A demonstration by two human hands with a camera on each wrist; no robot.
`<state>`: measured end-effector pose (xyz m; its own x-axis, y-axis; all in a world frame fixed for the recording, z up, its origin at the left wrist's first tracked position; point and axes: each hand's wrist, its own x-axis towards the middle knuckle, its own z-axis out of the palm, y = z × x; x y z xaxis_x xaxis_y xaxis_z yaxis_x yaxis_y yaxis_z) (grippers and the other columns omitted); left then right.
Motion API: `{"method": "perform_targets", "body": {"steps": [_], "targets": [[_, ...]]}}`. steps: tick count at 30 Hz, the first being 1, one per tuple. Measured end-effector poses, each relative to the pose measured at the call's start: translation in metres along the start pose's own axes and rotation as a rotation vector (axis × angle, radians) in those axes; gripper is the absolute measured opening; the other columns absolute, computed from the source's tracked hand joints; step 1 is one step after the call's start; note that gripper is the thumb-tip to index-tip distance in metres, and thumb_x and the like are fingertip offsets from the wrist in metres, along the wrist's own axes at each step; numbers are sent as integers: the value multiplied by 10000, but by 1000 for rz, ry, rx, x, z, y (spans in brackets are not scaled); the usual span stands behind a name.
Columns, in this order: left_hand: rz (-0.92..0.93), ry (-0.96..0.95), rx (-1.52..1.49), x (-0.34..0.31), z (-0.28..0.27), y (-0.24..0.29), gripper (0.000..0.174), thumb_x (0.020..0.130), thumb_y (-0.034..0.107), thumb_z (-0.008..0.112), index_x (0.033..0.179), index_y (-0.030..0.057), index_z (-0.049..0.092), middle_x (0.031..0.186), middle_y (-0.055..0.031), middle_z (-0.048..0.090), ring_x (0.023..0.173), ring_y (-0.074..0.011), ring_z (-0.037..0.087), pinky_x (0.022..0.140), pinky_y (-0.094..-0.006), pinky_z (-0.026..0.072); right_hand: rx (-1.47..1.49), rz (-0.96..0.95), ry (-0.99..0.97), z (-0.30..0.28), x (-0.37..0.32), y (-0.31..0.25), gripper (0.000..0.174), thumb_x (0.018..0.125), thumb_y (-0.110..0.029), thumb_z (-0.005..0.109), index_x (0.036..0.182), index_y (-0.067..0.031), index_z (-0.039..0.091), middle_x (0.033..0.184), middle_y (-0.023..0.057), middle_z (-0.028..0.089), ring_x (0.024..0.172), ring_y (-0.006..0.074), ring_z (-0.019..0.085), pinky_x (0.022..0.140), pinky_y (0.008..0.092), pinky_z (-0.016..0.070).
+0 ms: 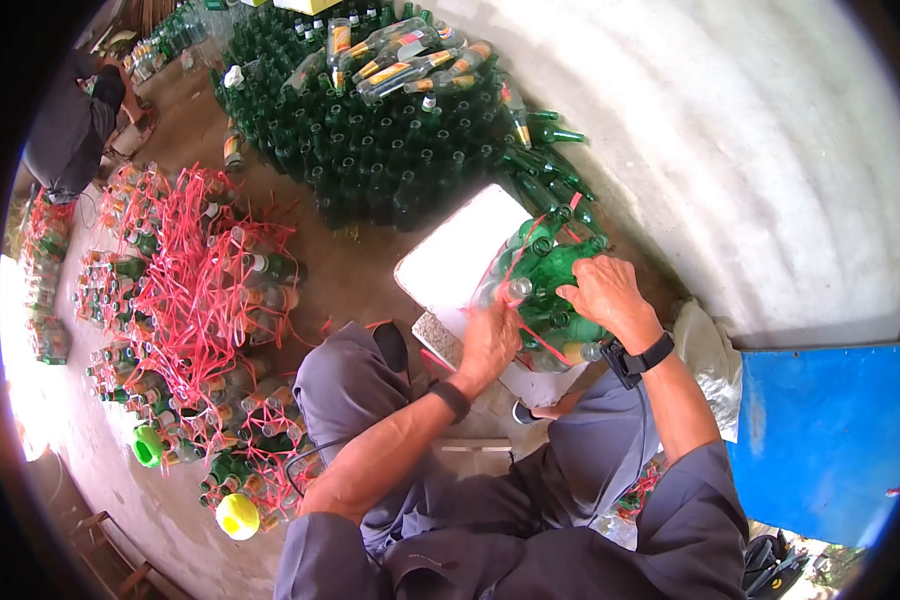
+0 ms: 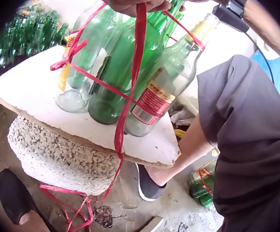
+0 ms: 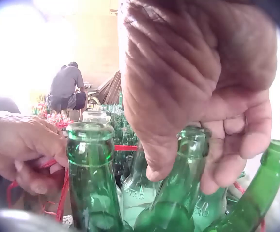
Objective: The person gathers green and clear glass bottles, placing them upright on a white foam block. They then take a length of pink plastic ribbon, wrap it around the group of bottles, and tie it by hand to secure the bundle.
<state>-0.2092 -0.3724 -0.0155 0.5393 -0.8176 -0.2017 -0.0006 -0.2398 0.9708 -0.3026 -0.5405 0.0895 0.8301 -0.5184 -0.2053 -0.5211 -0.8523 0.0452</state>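
A bundle of green and clear bottles (image 1: 545, 275) stands on a white board (image 2: 31, 84), with red plastic ribbon (image 2: 139, 53) crossing round its sides. In the right wrist view the right hand (image 3: 198, 82) grips the neck of a green bottle (image 3: 171, 203) between thumb and fingers. The left hand (image 3: 28, 150) is at the bundle's near left side, its fingers curled round red ribbon (image 3: 62, 198). One clear bottle with a red label (image 2: 154, 104) leans at the outside of the bundle. A loose ribbon length hangs over the board's edge to the floor.
Many green bottles (image 1: 370, 150) stand against the wall, with labelled ones lying on top. Ribbon-tied bundles (image 1: 200, 300) cover the floor at left. A rough block (image 2: 57, 154) supports the board. A blue panel (image 1: 830, 440) is at right; another person (image 3: 68, 87) is in the background.
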Motion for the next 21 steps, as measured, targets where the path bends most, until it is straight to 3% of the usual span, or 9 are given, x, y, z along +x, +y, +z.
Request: {"method": "perform_targets", "body": {"steps": [3, 5, 8, 11, 15, 17, 18, 20, 21], "targets": [[42, 51, -41, 1, 5, -9, 310, 1005, 162, 457, 800, -42, 569, 572, -192, 572, 511, -321, 616, 478, -444, 441, 19, 6, -14, -5, 10, -6, 399, 828, -365, 765, 772, 21, 678, 776, 257, 667, 784, 426, 666, 703, 501, 517], [91, 70, -9, 3, 9, -18, 304, 995, 163, 480, 810, -54, 585, 641, -272, 592, 582, -433, 625, 513, -488, 447, 51, -80, 292, -2, 20, -9, 429, 842, -397, 748, 754, 17, 679, 737, 259, 656, 742, 444, 656, 672, 494, 519], [100, 101, -42, 4, 13, -22, 302, 988, 161, 496, 815, -67, 591, 687, -313, 585, 661, -504, 612, 558, -533, 451, 70, 55, 118, -22, 34, -30, 495, 866, -458, 714, 728, 17, 686, 689, 240, 659, 690, 448, 655, 655, 506, 523], [83, 125, -50, 4, 15, -21, 302, 992, 168, 495, 831, -66, 597, 702, -318, 597, 700, -508, 622, 589, -555, 462, 185, 123, -8, -22, 53, -40, 502, 881, -437, 691, 759, 50, 683, 772, 305, 661, 812, 456, 676, 738, 532, 527], [70, 95, -32, 5, 19, -30, 300, 997, 172, 488, 843, -61, 599, 693, -312, 604, 706, -501, 632, 598, -565, 473, 508, 194, -104, 10, 78, -27, 442, 896, -329, 658, 763, 93, 648, 754, 327, 643, 796, 520, 644, 751, 531, 520], [87, 78, -22, 6, 19, -31, 291, 1012, 160, 447, 815, -26, 552, 553, -161, 573, 514, -313, 626, 487, -443, 463, 512, 206, -85, 15, 77, -28, 446, 896, -321, 659, 744, 98, 642, 756, 333, 641, 798, 517, 647, 753, 532, 522], [85, 78, -25, 5, 17, -26, 291, 1012, 160, 447, 815, -26, 552, 553, -161, 573, 514, -313, 626, 487, -443, 463, 517, 223, -61, 16, 75, -29, 452, 896, -313, 659, 725, 104, 635, 757, 338, 639, 801, 514, 650, 754, 532, 525], [22, 47, -55, 3, 13, -17, 309, 1016, 181, 461, 863, -56, 588, 621, -280, 602, 648, -479, 642, 575, -547, 499, 502, 221, -17, 21, 72, -31, 457, 896, -306, 658, 708, 110, 630, 758, 345, 636, 802, 515, 650, 755, 531, 528], [20, 48, -56, 4, 13, -17, 309, 1016, 181, 461, 863, -56, 588, 621, -280, 602, 648, -479, 642, 575, -547, 499, 489, 217, 31, 24, 72, -31, 463, 897, -298, 657, 690, 115, 624, 759, 352, 633, 803, 516, 650, 756, 530, 532]]}}
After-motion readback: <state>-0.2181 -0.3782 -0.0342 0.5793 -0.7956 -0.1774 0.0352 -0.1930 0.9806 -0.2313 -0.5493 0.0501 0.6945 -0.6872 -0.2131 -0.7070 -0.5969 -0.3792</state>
